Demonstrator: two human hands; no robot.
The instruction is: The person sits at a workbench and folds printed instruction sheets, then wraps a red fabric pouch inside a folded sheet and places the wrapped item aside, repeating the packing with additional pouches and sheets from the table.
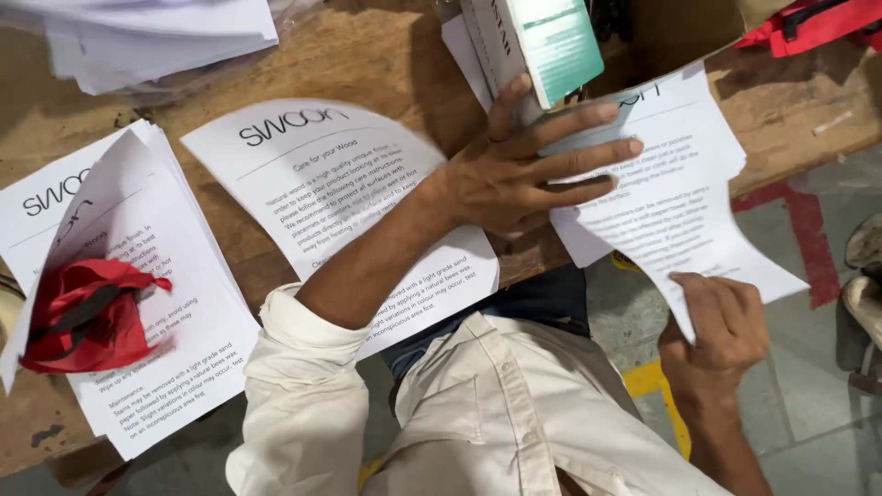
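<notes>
Nearest, the right hand [715,332] is closed in a pinch on the near corner of a printed sheet [680,202], lifting it off the table [367,55] edge. The sheet is only part-way curled (not yet folded flat or wrapped round anything).

Just beyond, the left hand [524,174] lies with fingers spread across the same sheet's far half. Its upper fingers are hooked on a white-and-teal box [537,46] standing tilted above the sheet.

To the left, more printed sheets [165,321] lie loose under a red cloth [83,312]. Another paper stack [156,37] sits far left.
</notes>
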